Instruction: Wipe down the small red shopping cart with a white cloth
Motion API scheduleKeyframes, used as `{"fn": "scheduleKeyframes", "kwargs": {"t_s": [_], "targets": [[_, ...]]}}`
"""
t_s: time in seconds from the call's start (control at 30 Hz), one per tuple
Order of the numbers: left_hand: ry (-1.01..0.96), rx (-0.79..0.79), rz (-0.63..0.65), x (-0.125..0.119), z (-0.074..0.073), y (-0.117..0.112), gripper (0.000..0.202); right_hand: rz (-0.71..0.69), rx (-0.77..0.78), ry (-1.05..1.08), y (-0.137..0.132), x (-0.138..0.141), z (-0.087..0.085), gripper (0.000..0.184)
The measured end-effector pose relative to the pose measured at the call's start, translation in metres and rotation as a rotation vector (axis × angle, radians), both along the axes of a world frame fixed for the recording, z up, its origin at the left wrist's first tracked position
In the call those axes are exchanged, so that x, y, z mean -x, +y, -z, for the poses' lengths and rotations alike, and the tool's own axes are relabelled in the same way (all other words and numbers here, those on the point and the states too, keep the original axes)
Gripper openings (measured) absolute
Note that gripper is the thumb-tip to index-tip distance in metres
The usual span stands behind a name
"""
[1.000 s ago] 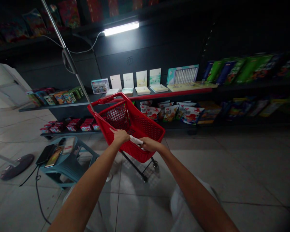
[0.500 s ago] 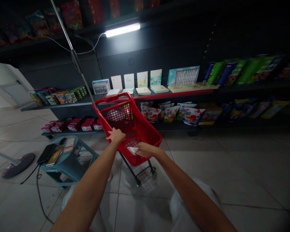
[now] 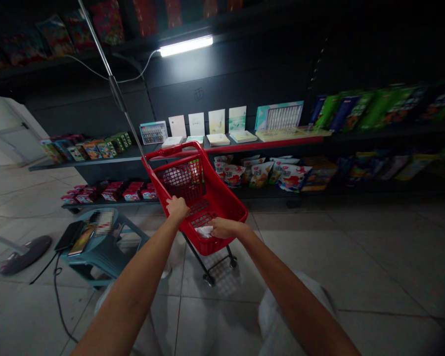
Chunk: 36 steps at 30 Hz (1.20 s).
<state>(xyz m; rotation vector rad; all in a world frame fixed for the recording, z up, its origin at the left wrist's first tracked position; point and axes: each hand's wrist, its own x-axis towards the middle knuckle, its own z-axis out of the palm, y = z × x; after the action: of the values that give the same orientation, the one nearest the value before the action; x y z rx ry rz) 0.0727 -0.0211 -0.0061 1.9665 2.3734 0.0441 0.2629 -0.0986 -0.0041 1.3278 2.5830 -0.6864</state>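
A small red plastic shopping cart (image 3: 222,195) on a dark wheeled frame stands before me, its handle toward the shelves. My left hand (image 3: 177,206) is closed over the cart's left rim. Inside the front end of the basket, my right hand (image 3: 223,228) grips a crumpled white cloth (image 3: 203,231) against the front wall. The fingertips of that hand are partly hidden. A metal pole (image 3: 106,62) rises at the cart's left side near the handle.
Behind the cart, a shelf holds upright booklets (image 3: 217,121) and a marker set (image 3: 284,116); snack bags (image 3: 260,174) sit below. A blue-grey stool (image 3: 107,252) at left carries a phone and other items. Its cable (image 3: 58,296) trails on the floor beside a round pole base (image 3: 25,255).
My left hand's fingers, spread over the rim before, are now closed round it. My right hand and the cloth have hardly moved. The view has shifted slightly.
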Motion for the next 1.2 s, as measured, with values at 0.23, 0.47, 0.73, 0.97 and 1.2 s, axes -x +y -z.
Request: {"fn": "scheduleKeyframes", "kwargs": {"t_s": [0.23, 0.47, 0.73, 0.97, 1.2], "targets": [[0.023, 0.020, 0.055, 0.003, 0.000, 0.003, 0.043, 0.024, 0.037, 0.003, -0.001, 0.001, -0.001, 0.035], [0.001, 0.025, 0.113, 0.011, -0.004, 0.001, 0.040, -0.061, 0.012, -0.017, -0.002, 0.007, -0.001, 0.034], [-0.067, -0.016, 0.152, 0.028, -0.005, -0.004, 0.034, -0.034, 0.033, -0.034, -0.008, 0.006, -0.007, 0.036], [-0.256, -0.147, 0.128, 0.048, 0.008, 0.002, 0.032, -0.051, 0.029, -0.009, -0.011, 0.000, -0.002, 0.033], [-0.215, -0.143, 0.167, 0.051, 0.009, 0.006, 0.030, 0.029, 0.000, -0.019, -0.010, -0.012, 0.000, 0.030]]}}
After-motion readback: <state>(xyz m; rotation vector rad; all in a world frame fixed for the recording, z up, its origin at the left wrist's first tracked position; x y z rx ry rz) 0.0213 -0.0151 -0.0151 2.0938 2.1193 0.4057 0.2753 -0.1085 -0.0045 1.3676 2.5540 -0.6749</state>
